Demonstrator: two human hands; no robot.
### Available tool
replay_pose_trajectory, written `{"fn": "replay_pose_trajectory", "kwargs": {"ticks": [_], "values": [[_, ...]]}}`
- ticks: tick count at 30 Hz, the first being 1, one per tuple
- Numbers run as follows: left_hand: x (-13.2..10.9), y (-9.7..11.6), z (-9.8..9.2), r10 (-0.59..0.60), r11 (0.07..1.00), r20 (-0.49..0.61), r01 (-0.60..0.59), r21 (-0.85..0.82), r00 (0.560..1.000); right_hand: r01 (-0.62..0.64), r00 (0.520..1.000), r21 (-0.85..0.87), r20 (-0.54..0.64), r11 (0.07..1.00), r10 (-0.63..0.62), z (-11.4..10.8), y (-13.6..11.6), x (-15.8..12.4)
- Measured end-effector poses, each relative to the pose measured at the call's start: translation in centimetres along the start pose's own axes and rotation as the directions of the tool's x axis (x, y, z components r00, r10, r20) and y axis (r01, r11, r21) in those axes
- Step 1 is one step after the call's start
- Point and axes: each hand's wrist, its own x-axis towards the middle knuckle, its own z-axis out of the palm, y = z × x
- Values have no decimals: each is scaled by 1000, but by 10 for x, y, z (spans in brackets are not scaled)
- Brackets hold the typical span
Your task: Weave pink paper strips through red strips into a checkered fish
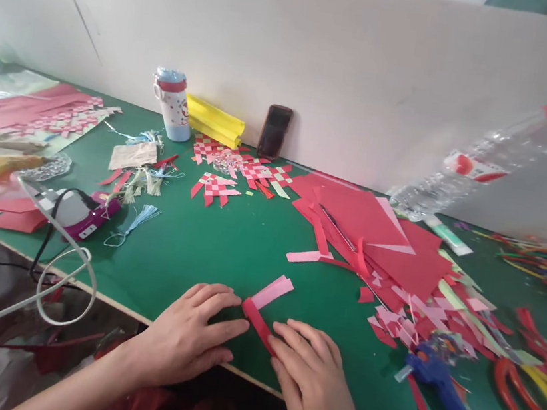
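Here, on the near side of the phone (275, 131), a red strip (260, 326) and a pink strip (273, 292) form a corner, left hand (199, 330) fingers apart at the bend, right hand (310, 368) fingers slightly spread at the red end, while right of the phone the bottle (526, 141)'s label (474, 167) blurs beyond reading.

Tilted plastic bottle (477, 168), phone (275, 132) against white partition (353, 61), blue-lidded flask (174, 110)

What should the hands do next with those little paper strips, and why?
Maybe the left hand should press down where the red strip and pink strip meet. They form a corner there, and that hand's fingers are right next to it, while the right hand touches the red strip's other end, which could steady it.
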Motion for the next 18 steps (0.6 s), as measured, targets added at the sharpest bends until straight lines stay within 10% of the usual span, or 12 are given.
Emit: {"fn": "replay_pose_trajectory", "kwargs": {"ticks": [18], "values": [[4,0,1,-46,999,95,46,0,994,78,996,80,41,994,-82,9,6,47]]}}
